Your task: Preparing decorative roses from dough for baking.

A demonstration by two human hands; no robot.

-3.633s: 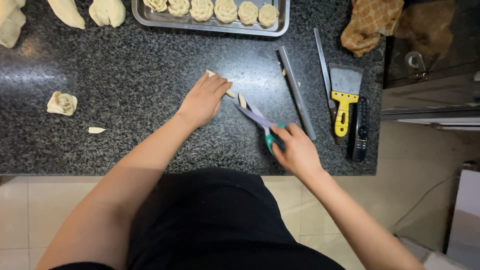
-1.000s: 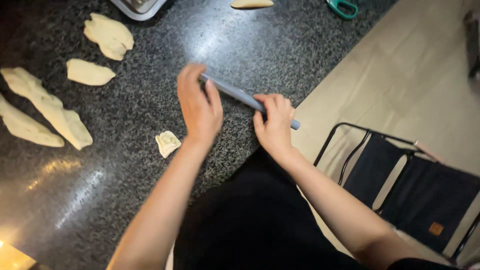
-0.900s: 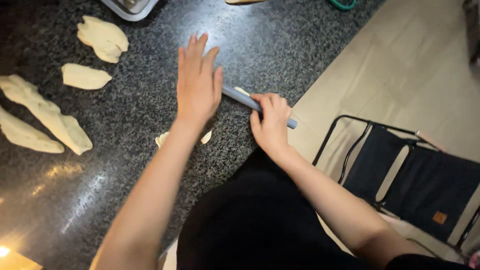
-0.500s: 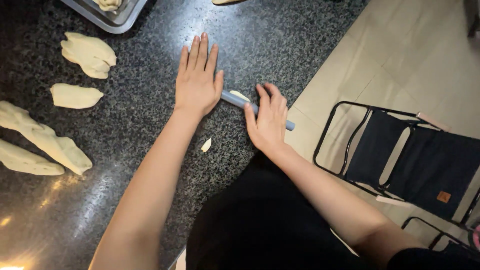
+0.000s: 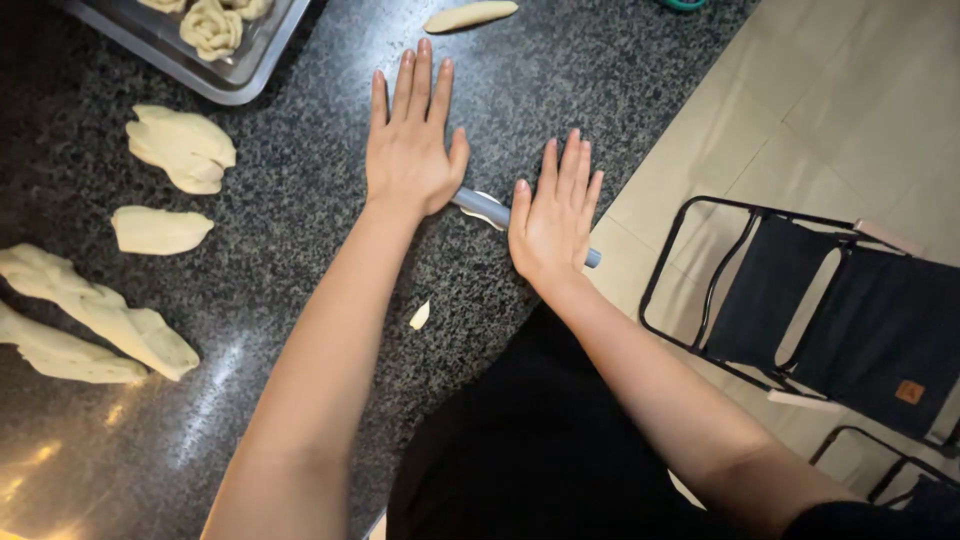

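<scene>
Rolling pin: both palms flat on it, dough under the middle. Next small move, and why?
Probably push the rolling pin forward across the counter. The left hand and right hand lie open over its ends, and only a sliver of dough shows beneath it, so more flattening seems likely.

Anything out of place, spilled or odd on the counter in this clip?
Little stands out. A small dough scrap lies loose on the dark counter beside the left forearm. Both flat palms, left hand and right hand, press a thin grey rolling pin. The pin's end overhangs the counter edge.
</scene>
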